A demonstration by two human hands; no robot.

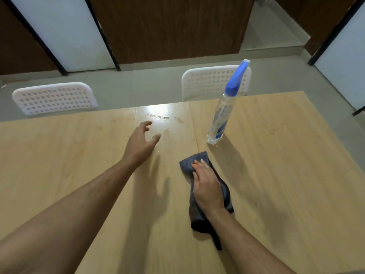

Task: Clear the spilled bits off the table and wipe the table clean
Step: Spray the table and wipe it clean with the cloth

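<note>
A light wooden table (pixel 276 165) fills the lower view. Small spilled bits (pixel 159 116) lie scattered near its far edge, under a bright glare. My left hand (pixel 141 143) hovers just short of them, fingers spread and loosely bent, holding nothing. A dark grey cloth (pixel 197 159) lies crumpled on the table to the right. My right hand (pixel 207 184) lies flat on top of it, fingers straight, pressing it down. Part of the cloth is hidden under that hand and wrist.
A clear spray bottle (pixel 221 117) with a blue trigger head stands upright behind the cloth. Two white perforated chairs, one at the left (pixel 54 97) and one at the right (pixel 211 81), are at the table's far side. Beyond are grey floor and dark wood panels.
</note>
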